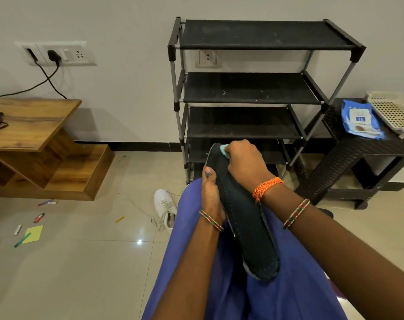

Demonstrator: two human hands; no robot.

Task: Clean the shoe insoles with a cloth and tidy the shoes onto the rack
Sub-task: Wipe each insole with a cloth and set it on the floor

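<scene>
A long dark insole (245,218) stands tilted over my lap, toe end pointing up toward the rack. My left hand (210,195) grips its left edge near the middle. My right hand (245,160) holds a small pale teal cloth (224,150) bunched in curled fingers and presses it on the insole's toe end. A white lace-up shoe (165,210) lies on the floor left of my knee. The black shoe rack (254,93) stands against the wall straight ahead; its visible shelves hold no shoes.
A wooden side table (34,135) stands at left, with small coloured items (32,234) scattered on the tiled floor before it. A dark wicker stool (358,162) at right carries a blue wipes pack (360,118) and a white perforated tray (395,114).
</scene>
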